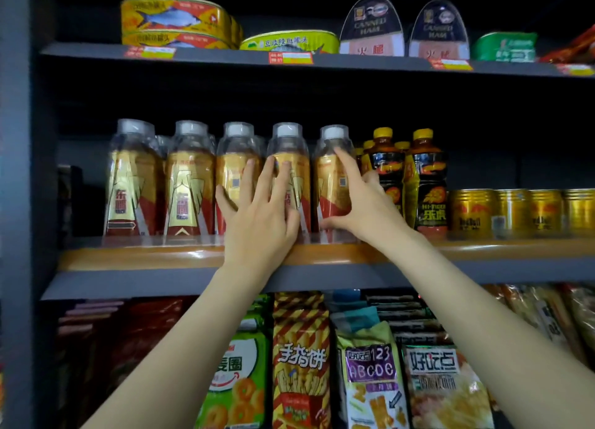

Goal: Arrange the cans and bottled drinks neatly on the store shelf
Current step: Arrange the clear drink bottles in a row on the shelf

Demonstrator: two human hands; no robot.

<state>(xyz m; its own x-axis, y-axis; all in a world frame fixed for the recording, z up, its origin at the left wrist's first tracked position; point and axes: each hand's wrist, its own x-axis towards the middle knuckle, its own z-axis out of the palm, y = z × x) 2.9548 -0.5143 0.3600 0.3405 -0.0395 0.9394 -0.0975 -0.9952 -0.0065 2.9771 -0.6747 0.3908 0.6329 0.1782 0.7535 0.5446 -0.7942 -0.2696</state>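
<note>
Middle shelf (145,258): five gold-and-red bottles in front row, upright, clear domed caps, touching side by side. Count from left.

Left hand (257,216): fingers spread and mostly straight, laid flat on bottle 4 (289,158), thumb reaching across bottle 3 (236,158). Pressing, not wrapped.

Right hand (360,203): on bottle 5 (333,171), index up the front near the shoulder, thumb low on the label, other fingers curling round its right side. Looks like a grip on it.

Right of bottle 5: dark yellow-capped bottles (425,184), just beside. Then gold cans (515,213) in a row.

Top shelf: fish tins (175,20), ham tins (372,26). Bottom shelf: snack bags (301,361).
</note>
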